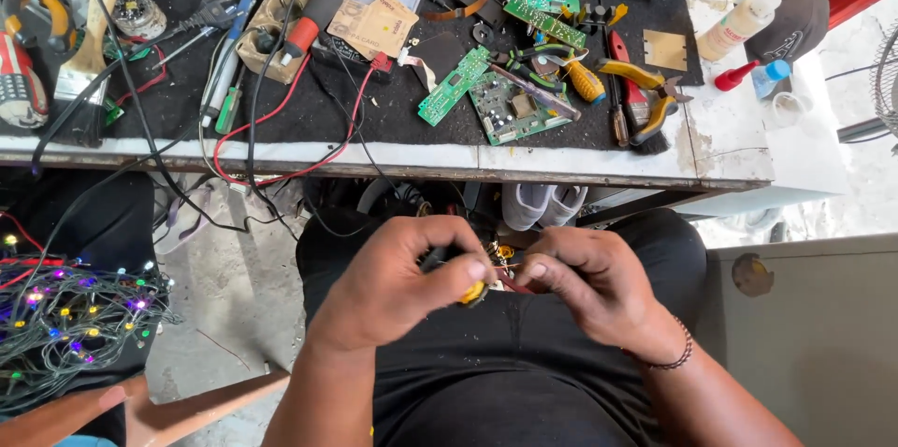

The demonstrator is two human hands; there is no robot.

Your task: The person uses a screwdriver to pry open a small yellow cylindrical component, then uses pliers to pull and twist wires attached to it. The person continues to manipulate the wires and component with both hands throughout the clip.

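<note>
My left hand (402, 279) and my right hand (589, 283) meet over my lap, just below the workbench edge. Between their fingertips sits a small electrical part with a yellow piece (473, 293) and thin red wires (510, 281). The left thumb and fingers pinch the yellow piece. The right fingers close on the wires beside it. Most of the part is hidden by the fingers. A dark bead bracelet (675, 353) circles my right wrist.
The black-topped workbench (580, 159) carries green circuit boards (510, 110), yellow-handled pliers (645, 82), a red-handled soldering iron (323, 3), a brush, bottles and cables. A tangle of lit coloured string lights (65, 325) lies at lower left. A grey metal cabinet (814, 335) stands to my right.
</note>
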